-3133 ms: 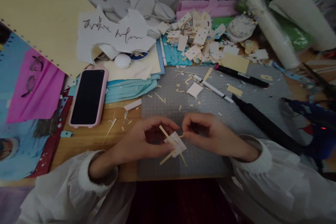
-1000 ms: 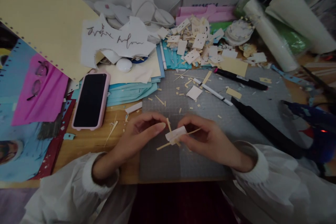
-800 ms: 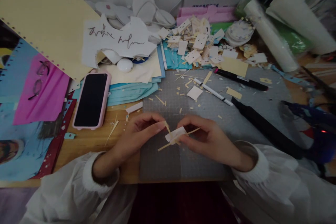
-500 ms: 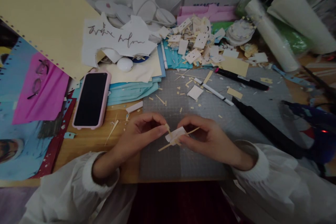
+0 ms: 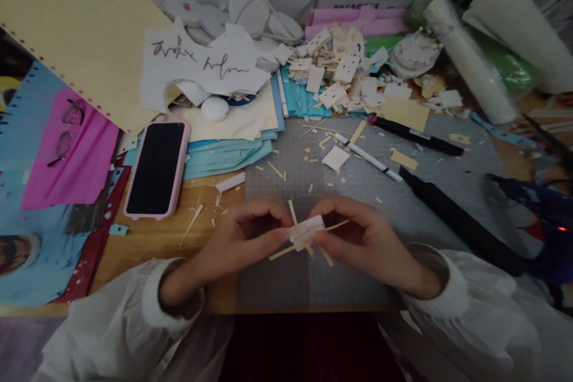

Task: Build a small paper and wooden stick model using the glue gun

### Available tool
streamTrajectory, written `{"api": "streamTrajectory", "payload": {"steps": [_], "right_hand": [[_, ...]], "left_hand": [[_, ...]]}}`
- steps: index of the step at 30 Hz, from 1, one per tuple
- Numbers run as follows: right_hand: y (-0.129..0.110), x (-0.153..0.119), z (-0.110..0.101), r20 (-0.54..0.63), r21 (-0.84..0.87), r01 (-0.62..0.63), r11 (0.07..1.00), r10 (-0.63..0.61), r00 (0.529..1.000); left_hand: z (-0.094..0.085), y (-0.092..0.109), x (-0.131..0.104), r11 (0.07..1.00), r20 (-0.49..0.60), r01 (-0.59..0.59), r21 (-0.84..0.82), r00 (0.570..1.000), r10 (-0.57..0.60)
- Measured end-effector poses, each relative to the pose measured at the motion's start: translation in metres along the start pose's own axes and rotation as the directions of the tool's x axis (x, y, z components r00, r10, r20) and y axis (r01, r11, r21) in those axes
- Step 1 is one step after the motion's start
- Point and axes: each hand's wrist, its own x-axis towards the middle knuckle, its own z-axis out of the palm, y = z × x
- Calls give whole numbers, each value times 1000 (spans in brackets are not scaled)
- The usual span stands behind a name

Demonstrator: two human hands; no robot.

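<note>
Between my two hands, above the near part of the grey cutting mat [image 5: 286, 286], is a small white paper piece [image 5: 307, 230] with several thin cream paper strips [image 5: 281, 253] sticking out of it. My left hand [image 5: 253, 236] pinches its left edge between thumb and fingers. From the right, my right hand [image 5: 353, 236] grips the same piece, thumb on its front face. One strip points up between the hands, others slant down and to the right. Fingertips behind the paper are hidden.
Paper scraps and a white square [image 5: 335, 158] lie on the mat with a white pen [image 5: 367, 157], a black marker [image 5: 416, 134] and a long black tool [image 5: 456, 221]. Cut paper pieces [image 5: 331, 71] are heaped behind. At left are a phone [image 5: 156, 168] and glasses [image 5: 67, 131].
My left fingers have shifted from the upper strip to the paper's left edge. That strip now stands up free, and more strip ends show below the paper. The view has shifted slightly.
</note>
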Motion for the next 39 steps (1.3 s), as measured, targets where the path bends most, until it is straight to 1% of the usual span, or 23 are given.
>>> {"api": "streamTrajectory", "payload": {"steps": [3, 6, 8, 10, 12, 14, 18, 20, 25, 32, 35, 39], "right_hand": [[-4, -4, 0, 5, 21, 34, 999, -34, 999], [-6, -12, 3, 57, 89, 77, 993, -82, 995], [-6, -18, 5, 95, 177, 112, 978, -130, 987], [-5, -22, 7, 121, 253, 139, 957, -174, 977], [-4, -24, 7, 131, 275, 147, 950, -188, 973], [-5, -22, 6, 123, 243, 121, 962, -154, 980], [-7, -15, 3, 84, 142, 12, 990, -24, 996], [-7, -11, 3, 59, 115, -12, 993, 6, 998], [-5, -7, 4, 20, 60, -28, 998, 27, 999], [-3, -4, 3, 9, 52, -67, 996, 66, 998], [-1, -2, 2, -3, 29, -66, 997, 66, 998], [2, -1, 2, -13, -1, -41, 999, 41, 999]], "left_hand": [[-2, 4, -1, 994, 75, -8, -111, 997, 17], [-2, 8, -2, 984, 135, -44, -173, 989, 68], [-2, 10, -2, 981, 125, -55, -188, 989, 80], [-2, 10, -1, 979, 90, -55, -199, 993, 74], [-3, 9, -1, 976, 56, -72, -208, 995, 85], [-3, 8, 0, 976, 33, -82, -202, 995, 91], [-3, 7, 1, 983, 23, -76, -166, 997, 80], [-3, 4, 1, 983, -1, -90, -162, 996, 91], [-1, -1, 2, 988, -77, -54, -145, 996, 43], [0, 1, 4, 997, -135, -3, -77, 991, -7], [0, 0, 3, 995, -133, 32, -91, 990, -44], [-2, -3, 2, 991, -79, 68, -114, 994, -77]]}}
